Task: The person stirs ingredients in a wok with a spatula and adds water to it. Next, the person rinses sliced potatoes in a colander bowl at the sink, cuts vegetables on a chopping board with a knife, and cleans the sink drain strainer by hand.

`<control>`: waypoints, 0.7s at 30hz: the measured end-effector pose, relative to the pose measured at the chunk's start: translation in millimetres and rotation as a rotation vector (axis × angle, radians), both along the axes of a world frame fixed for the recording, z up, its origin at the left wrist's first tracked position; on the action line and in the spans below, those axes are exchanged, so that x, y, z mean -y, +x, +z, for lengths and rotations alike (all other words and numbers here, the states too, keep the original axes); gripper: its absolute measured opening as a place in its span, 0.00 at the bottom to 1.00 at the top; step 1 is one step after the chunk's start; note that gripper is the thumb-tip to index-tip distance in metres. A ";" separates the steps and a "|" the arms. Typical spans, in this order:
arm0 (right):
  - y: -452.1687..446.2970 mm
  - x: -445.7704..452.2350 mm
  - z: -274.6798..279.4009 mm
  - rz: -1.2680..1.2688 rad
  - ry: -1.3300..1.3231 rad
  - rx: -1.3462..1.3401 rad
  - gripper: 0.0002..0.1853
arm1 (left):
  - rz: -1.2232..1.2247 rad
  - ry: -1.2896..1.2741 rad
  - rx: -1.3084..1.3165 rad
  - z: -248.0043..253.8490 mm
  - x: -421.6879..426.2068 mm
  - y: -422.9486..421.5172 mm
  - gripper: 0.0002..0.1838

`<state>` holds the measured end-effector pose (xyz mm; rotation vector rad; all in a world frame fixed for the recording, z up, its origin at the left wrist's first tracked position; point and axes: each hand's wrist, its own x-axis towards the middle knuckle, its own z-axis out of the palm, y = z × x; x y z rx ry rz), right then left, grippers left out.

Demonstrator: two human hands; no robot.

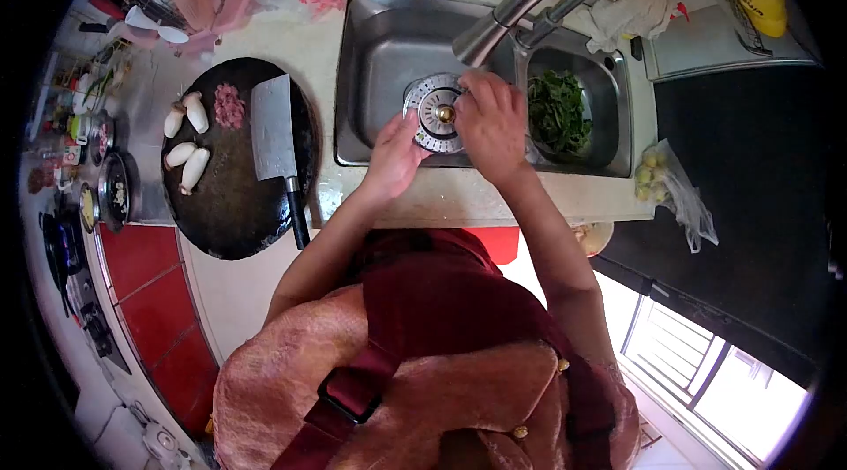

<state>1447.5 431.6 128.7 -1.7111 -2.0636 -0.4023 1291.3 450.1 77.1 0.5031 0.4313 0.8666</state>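
Over the large steel sink basin (379, 55), my left hand (396, 157) grips the left lower rim of a round perforated metal sink strainer (436, 108) with a brass-coloured centre knob. My right hand (490, 122) is at the strainer's right side, its fingers bent and pressed together near the rim; what they pinch, if anything, is hidden. The curved steel faucet (520, 7) hangs just above my right hand. Green leaves (558, 113) lie in the smaller basin at the right.
On the left, a round dark board (234, 197) holds a cleaver (274, 130), white mushrooms (195, 168) and minced meat (229, 106). A plastic bag (684, 197) rests at the counter's right edge. A cloth (631, 11) lies behind the faucet.
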 end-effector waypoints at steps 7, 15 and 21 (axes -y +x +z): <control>-9.5 18.8 17.0 0.039 0.057 -0.162 0.05 | 0.039 -0.053 -0.002 8.0 -0.7 11.8 0.18; 13.4 5.2 28.5 0.430 -0.110 0.073 0.05 | -0.011 -0.011 -0.234 18.3 5.4 14.5 0.19; 26.2 -9.6 31.8 0.449 -0.160 0.140 0.05 | -0.065 0.026 -0.313 28.1 -5.9 21.0 0.19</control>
